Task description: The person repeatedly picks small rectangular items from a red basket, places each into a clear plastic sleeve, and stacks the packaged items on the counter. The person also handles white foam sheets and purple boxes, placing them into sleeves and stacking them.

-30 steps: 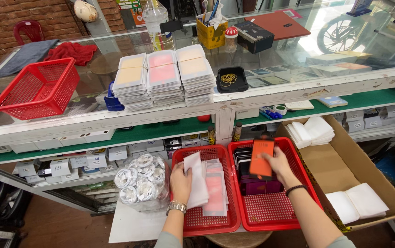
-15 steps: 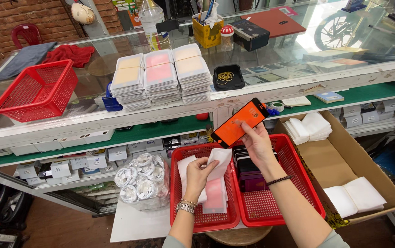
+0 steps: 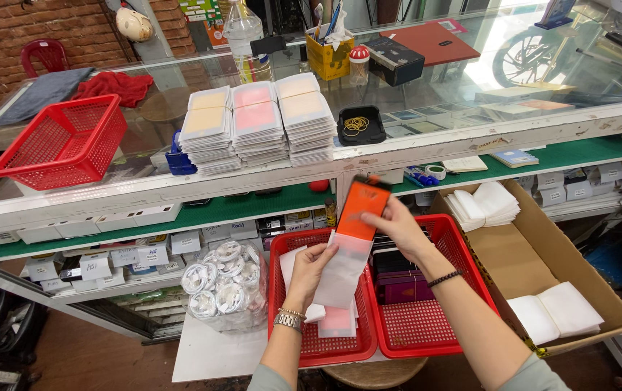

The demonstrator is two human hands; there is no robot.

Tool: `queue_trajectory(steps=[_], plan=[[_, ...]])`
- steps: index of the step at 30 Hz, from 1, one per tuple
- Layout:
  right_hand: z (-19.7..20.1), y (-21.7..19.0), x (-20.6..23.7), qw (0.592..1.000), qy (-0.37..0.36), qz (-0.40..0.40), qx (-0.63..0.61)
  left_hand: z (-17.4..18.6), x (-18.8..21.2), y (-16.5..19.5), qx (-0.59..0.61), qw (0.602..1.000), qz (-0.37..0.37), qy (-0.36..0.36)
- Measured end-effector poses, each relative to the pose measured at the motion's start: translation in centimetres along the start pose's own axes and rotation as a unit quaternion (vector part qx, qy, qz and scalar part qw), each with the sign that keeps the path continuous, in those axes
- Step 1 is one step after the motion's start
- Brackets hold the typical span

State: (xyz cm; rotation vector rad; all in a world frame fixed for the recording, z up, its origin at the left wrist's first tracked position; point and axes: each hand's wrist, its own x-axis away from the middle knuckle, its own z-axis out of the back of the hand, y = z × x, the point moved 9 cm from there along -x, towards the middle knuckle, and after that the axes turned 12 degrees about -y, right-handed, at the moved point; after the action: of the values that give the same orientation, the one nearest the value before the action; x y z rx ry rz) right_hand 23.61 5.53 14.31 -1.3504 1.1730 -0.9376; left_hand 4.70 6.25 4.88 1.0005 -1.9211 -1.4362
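Sleeve (image 3: 340,271) and orange case (image 3: 362,208) meet above the red baskets (image 3: 325,347): we pinch the clear sleeve's mouth with our left hand (image 3: 311,264), while our right hand (image 3: 401,226) grips the case, its lower end entering the sleeve.

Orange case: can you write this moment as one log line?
right hand holds orange phone case | left hand holds clear sleeve | case entering sleeve

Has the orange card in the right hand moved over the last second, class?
Yes. The orange card has risen out of the right red basket toward the green shelf edge, its lower end entering the white sleeve.
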Motion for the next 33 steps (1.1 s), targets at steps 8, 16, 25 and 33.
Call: queue_trajectory(steps=[8, 16, 25, 33], plan=[[0.6, -2.2, -1.8, 0.984, 0.028, 0.043, 0.17, -0.2, -1.0, -0.4, 0.062, 0.998, 0.008, 0.016], [-2.3, 4.7, 0.6, 0.976, -0.078, -0.085, 0.184, 1.0, -2.8, -0.6, 0.108, 0.989, 0.015, 0.095], [1.0, 10.0, 0.0, 0.941, 0.106, -0.137, 0.289, 3.0, 1.1, -5.5, -0.414, 0.895, 0.123, 0.114], [-3.6, 9.5, 1.4, 0.876, 0.089, -0.009, 0.474, 2.7, 1.6, -4.6, -0.433, 0.876, 0.12, 0.177]])
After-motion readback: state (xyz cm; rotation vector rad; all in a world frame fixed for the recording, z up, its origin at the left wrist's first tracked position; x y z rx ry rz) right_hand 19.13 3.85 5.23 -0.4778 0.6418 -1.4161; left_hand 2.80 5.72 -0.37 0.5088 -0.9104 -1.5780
